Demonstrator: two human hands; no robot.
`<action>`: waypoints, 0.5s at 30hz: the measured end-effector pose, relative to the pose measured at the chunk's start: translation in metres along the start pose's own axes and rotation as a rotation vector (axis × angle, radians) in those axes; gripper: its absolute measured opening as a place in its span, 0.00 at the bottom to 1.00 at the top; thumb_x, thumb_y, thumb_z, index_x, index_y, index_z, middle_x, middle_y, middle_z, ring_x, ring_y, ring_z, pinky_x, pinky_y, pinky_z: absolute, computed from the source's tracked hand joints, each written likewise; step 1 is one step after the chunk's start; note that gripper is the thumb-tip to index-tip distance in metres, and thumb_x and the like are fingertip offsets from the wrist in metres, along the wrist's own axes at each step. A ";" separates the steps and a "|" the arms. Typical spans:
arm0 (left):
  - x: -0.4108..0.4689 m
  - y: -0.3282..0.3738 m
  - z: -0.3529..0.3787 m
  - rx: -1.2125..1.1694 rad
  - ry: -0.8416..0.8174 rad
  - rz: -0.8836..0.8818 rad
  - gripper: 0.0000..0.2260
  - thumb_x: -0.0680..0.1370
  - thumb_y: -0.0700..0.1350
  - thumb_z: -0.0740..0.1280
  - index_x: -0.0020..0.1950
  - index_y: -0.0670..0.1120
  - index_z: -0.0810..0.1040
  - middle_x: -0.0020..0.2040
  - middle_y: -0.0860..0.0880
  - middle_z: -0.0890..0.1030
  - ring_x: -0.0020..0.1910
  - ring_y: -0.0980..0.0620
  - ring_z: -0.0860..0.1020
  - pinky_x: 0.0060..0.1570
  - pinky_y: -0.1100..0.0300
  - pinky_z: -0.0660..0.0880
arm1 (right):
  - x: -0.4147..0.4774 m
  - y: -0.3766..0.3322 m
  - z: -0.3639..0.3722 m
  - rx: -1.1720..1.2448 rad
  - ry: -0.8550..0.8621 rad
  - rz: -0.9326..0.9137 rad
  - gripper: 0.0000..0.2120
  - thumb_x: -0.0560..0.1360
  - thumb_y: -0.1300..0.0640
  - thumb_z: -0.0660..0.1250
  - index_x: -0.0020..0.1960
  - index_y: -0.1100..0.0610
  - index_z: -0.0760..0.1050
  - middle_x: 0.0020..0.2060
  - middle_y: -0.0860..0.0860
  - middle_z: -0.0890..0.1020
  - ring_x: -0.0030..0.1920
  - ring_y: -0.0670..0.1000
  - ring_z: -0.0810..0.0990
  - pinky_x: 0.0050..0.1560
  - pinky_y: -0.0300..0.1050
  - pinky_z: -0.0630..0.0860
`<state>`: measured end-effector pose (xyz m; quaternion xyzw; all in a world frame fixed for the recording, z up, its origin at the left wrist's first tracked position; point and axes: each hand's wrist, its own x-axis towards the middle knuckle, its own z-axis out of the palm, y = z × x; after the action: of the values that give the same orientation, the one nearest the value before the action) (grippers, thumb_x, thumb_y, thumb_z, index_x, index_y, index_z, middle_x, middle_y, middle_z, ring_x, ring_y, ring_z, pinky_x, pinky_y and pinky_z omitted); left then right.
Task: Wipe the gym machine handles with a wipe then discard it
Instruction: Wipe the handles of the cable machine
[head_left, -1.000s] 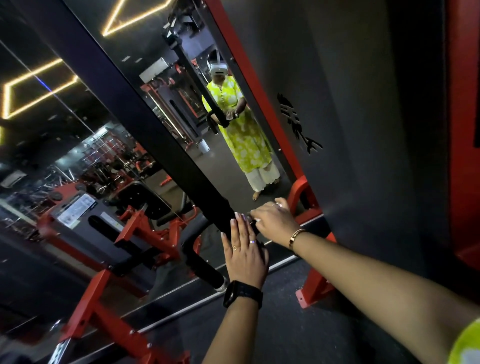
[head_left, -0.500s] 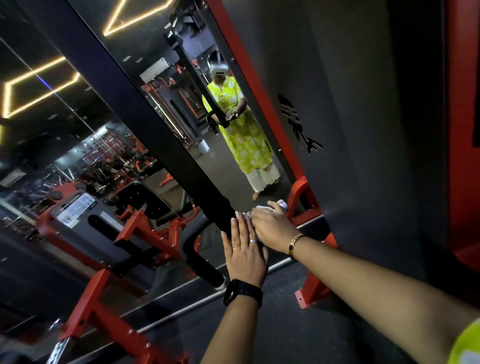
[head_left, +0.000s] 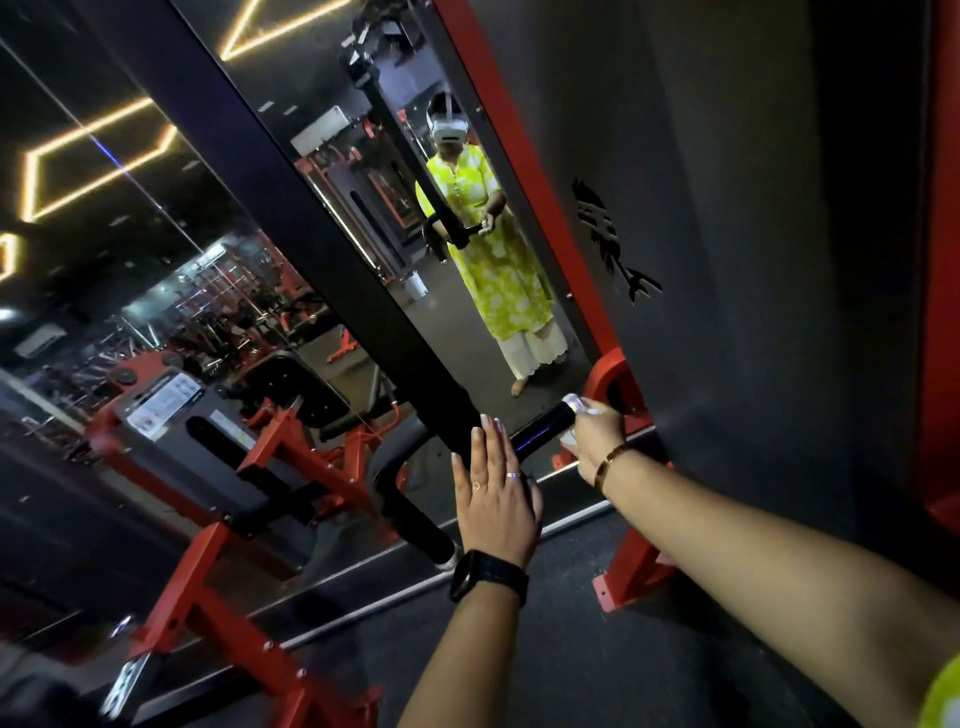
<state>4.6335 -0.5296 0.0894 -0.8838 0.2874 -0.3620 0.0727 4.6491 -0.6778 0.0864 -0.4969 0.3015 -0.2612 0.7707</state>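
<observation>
Floor (head_left: 571, 670): dark, finely speckled matting. Red foot plate (head_left: 615, 590) of a machine upright sits flat on it, right of centre. Pale mirror edge strip (head_left: 358, 621) runs diagonally along floor. Red frame beam (head_left: 234, 636) slopes down at lower left; contact unclear.

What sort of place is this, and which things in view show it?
Most likely a gym: red-framed weight machines, a wall mirror reflecting more equipment, and the right hand holding a wipe round a black machine handle.
</observation>
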 end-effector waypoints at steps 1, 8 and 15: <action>0.000 -0.001 -0.001 0.010 -0.003 0.009 0.35 0.73 0.52 0.53 0.77 0.38 0.46 0.77 0.42 0.49 0.77 0.48 0.40 0.74 0.48 0.39 | -0.002 -0.003 0.004 0.105 0.026 0.097 0.16 0.77 0.68 0.57 0.34 0.56 0.72 0.31 0.49 0.69 0.32 0.47 0.68 0.28 0.34 0.69; -0.018 -0.004 -0.002 -0.024 -0.091 0.057 0.37 0.73 0.53 0.55 0.77 0.39 0.46 0.77 0.41 0.51 0.77 0.45 0.45 0.74 0.50 0.46 | -0.048 -0.027 0.019 0.258 0.203 0.058 0.17 0.79 0.71 0.51 0.63 0.64 0.72 0.55 0.54 0.74 0.50 0.52 0.76 0.41 0.34 0.75; -0.059 -0.031 -0.024 -0.233 0.081 0.040 0.32 0.76 0.50 0.58 0.78 0.46 0.51 0.78 0.46 0.46 0.77 0.48 0.46 0.75 0.51 0.45 | -0.087 -0.058 0.022 0.523 0.098 -0.048 0.22 0.71 0.73 0.52 0.60 0.63 0.76 0.46 0.53 0.79 0.45 0.50 0.78 0.44 0.38 0.74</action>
<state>4.5973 -0.4685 0.0820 -0.8650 0.3479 -0.3598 -0.0350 4.5994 -0.6247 0.1652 -0.2746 0.2490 -0.3722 0.8509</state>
